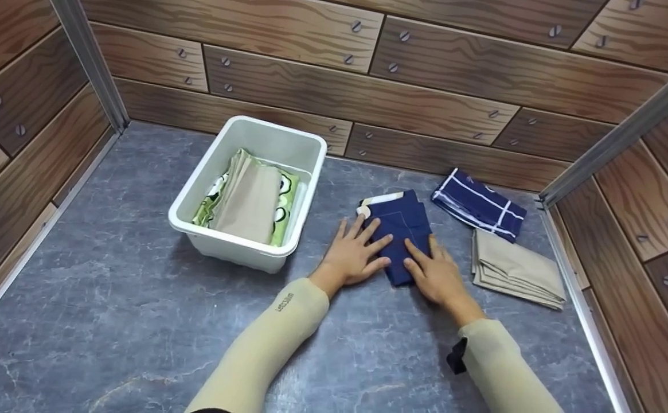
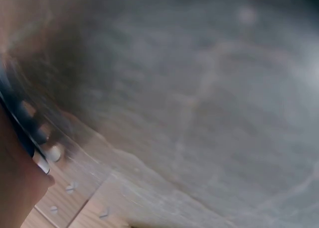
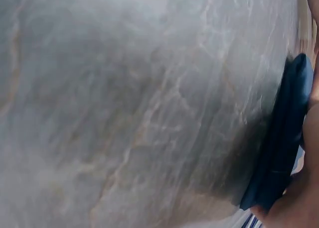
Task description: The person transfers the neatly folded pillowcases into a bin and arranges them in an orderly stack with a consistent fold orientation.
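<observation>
A folded navy cloth (image 1: 401,229), with a pale strip and a round cream patch at its far left corner, lies flat on the grey marbled surface. My left hand (image 1: 352,255) rests on its left side with fingers spread. On the lower right part and along the right edge lies my right hand (image 1: 438,275), fingers mostly extended. The right wrist view shows the thick folded edge of the navy cloth (image 3: 279,143) beside the right hand (image 3: 304,183). In the left wrist view only part of the left hand (image 2: 22,188) shows at the left edge.
A white plastic bin (image 1: 242,255) stands to the left, holding a folded beige cloth (image 1: 250,198) and green patterned fabric (image 1: 288,212). To the right lie a navy cloth with white lines (image 1: 477,203) and a folded beige cloth (image 1: 517,269). Wood-patterned walls (image 1: 288,74) enclose the surface.
</observation>
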Tool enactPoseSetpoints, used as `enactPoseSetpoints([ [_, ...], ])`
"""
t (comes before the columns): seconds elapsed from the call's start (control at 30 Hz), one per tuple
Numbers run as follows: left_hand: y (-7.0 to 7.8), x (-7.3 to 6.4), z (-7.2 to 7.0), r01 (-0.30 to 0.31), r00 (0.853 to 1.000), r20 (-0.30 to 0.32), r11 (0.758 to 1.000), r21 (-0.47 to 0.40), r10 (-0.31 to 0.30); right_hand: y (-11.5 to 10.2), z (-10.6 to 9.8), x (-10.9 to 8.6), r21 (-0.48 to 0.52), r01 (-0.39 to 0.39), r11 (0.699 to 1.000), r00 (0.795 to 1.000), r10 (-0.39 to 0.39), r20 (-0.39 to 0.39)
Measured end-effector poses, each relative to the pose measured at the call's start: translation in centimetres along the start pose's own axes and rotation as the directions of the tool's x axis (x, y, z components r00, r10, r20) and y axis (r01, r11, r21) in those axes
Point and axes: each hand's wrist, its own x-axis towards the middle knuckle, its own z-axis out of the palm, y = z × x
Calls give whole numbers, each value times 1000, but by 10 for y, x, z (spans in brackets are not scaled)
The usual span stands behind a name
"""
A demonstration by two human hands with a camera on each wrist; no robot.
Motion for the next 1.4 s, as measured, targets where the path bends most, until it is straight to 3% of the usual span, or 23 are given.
enactPoseSetpoints([
  [0.17, -2, 0, -1, 7, 1000, 13, 1000, -2, -7, -1, 1, 1, -42, 36, 998, 998, -39, -59],
  [0.4, -5, -2, 0, 20, 999, 44, 1000, -6, -20, -10, -6, 0, 5, 7, 1000, 999, -6, -32],
  [0.53, -6, -5, 1, 10, 999, 43, 1000, -22, -10, -10, -14, 6, 40, -42, 998, 997, 45, -69],
  [0.7, -5, -7, 3, 2, 999, 34, 999, -37, -1, -8, -20, 20, 125, -164, 979, 981, 175, -87],
  [0.93, 0, -3, 0, -9, 1000, 30, 999, -39, 10, -2, -22, 33, 268, -322, 908, 935, 350, -62],
  [1.1, 1, -1, -1, -19, 999, 38, 999, -34, 20, 1, -17, 35, 383, -314, 869, 915, 385, -122],
  [1.17, 1, 0, -2, -17, 999, 39, 999, -28, 19, 2, -14, 35, 450, -307, 839, 905, 403, -135],
  [1.3, 0, 0, -2, -19, 999, 33, 1000, -21, 19, 5, -7, 34, 581, -324, 746, 878, 467, -110],
  [1.4, 1, 0, -1, -30, 999, 20, 999, -26, 31, 9, -4, 30, 584, -351, 732, 868, 488, -89],
])
